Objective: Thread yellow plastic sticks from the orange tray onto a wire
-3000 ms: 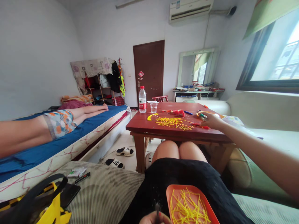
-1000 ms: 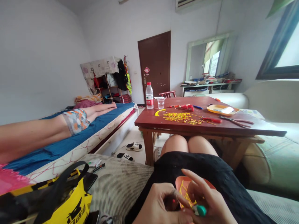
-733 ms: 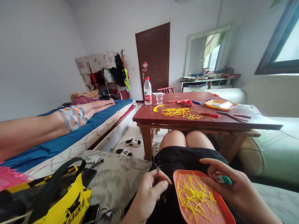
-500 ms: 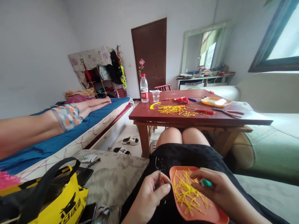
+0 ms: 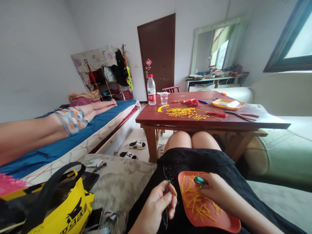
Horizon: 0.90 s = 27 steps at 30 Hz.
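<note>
Down at the far left sits a yellow tote bag [image 5: 60,208] with black handles, and beside it the left hand [image 5: 156,208] is pinched shut on a thin dark wire [image 5: 167,190] over the black skirt [image 5: 195,159]. Next, the orange tray [image 5: 219,221] of yellow strips [image 5: 197,203] rests on the lap. Over it, the right hand [image 5: 214,191] curls closed around a small green-tipped tool [image 5: 199,180], fingertips down among the strips.

Left hand [image 5: 156,208]: pinched a thin dark item, too small to identify; wrist cut by the bottom edge. Right hand [image 5: 214,191]: covered part of the tray [image 5: 219,221], green-tipped tool [image 5: 199,180] mostly hidden in the fingers. Bag [image 5: 58,211] and reclining person [image 5: 36,133]: cut by the frame's left edge.
</note>
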### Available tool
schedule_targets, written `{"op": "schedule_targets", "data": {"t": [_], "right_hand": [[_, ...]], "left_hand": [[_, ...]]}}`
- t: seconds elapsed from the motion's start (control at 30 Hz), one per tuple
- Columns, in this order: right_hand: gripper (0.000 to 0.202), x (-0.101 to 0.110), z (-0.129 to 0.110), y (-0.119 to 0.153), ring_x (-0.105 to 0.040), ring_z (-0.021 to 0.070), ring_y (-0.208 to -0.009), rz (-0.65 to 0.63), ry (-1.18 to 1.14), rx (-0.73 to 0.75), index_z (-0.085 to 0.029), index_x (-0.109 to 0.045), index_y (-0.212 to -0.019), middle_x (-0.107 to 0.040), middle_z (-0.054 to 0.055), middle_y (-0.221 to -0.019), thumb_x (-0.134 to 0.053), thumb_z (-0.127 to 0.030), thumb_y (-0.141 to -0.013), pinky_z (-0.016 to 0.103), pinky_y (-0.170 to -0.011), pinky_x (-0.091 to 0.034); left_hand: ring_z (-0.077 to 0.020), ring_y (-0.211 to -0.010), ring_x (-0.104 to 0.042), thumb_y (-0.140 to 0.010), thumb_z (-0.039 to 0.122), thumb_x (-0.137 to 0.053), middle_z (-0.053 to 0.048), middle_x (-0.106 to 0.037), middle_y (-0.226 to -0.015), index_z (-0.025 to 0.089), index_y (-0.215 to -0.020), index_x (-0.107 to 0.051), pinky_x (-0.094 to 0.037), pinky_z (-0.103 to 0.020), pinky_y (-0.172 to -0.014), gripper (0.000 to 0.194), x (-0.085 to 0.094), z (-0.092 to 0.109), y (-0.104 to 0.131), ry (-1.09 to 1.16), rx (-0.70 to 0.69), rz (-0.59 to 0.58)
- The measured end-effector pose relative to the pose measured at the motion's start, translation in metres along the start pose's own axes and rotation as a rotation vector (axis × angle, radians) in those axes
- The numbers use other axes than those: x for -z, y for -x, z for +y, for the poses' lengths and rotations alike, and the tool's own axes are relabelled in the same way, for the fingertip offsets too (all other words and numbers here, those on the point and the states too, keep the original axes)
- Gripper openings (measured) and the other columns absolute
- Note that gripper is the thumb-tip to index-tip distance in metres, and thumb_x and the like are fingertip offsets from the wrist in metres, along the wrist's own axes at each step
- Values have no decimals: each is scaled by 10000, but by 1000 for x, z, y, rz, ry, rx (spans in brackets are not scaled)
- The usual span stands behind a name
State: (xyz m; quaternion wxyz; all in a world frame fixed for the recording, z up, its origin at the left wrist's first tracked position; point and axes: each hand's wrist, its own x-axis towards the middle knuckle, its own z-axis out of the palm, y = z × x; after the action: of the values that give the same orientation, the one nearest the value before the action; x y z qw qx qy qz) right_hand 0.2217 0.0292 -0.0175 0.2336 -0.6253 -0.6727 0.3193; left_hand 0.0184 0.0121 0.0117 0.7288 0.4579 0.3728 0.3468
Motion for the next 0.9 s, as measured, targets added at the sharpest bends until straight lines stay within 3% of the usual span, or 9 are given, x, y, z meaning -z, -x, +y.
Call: {"op": "schedule_targets", "data": {"t": [0.07,0.2,0.3,0.47,0.6,0.67,0.8,0.9], "right_hand": [[162,6,1,0,-277,97,-494,-56,-150,12,-188,-378,-513,-319,-43,-501,-464,-236,-642,243,-485,-210],[272,12,2,2,-315,87,-494,-131,-446,1,-160,-470,-586,-384,-39,-524,-547,-417,-629,235,-493,-275],[366,13,3,4,-220,52,-392,-103,-608,-94,-158,-483,-634,-304,-84,-441,-582,-510,-611,215,-395,-178],[389,20,-1,12,-126,24,-362,-34,-830,-124,-159,-491,-727,-221,-127,-390,-597,-527,-658,196,-376,-96],[324,18,-14,23,-131,4,-337,-104,-1061,-79,-158,-504,-724,-221,-133,-364,-647,-447,-690,174,-360,-84],[319,11,-23,27,-150,-3,-321,-145,-1116,-73,-161,-499,-726,-272,-127,-368,-660,-434,-688,163,-343,-97],[379,-10,-41,34,-249,-22,-305,-221,-1163,-87,-146,-481,-701,-521,-51,-510,-672,-471,-661,153,-335,-115],[409,-24,-47,37,-355,-6,-323,-167,-1155,-98,-140,-484,-704,-557,-32,-555,-648,-513,-667,150,-354,-147]], "left_hand": [[-28,-418,-270,-694,367,-572,54,-412,-566,155,-758,-438,-173,-205,-443,259,0,0,0,31,48,-10],[-21,-401,-173,-680,361,-570,82,-358,-517,161,-762,-425,-88,-217,-430,261,-3,-2,-1,25,67,-3],[-19,-401,-165,-693,353,-561,84,-361,-524,164,-796,-421,-85,-214,-425,257,-6,-4,-1,15,73,-6],[-17,-386,-150,-724,422,-541,85,-390,-536,190,-846,-392,-85,-184,-384,301,-7,-8,0,63,89,-7],[-9,-332,-115,-678,516,-566,110,-373,-478,218,-787,-345,-62,-163,-323,386,-7,-12,1,62,113,-11],[-12,-315,-118,-666,551,-562,115,-369,-453,226,-770,-333,-66,-152,-301,411,-8,-13,1,50,116,-3],[-14,-300,-132,-683,560,-545,115,-361,-431,221,-751,-343,-79,-147,-284,400,-9,-16,3,31,107,-2],[-8,-307,-152,-702,520,-555,108,-376,-450,210,-740,-355,-89,-147,-297,371,-9,-19,2,64,77,1]]}}
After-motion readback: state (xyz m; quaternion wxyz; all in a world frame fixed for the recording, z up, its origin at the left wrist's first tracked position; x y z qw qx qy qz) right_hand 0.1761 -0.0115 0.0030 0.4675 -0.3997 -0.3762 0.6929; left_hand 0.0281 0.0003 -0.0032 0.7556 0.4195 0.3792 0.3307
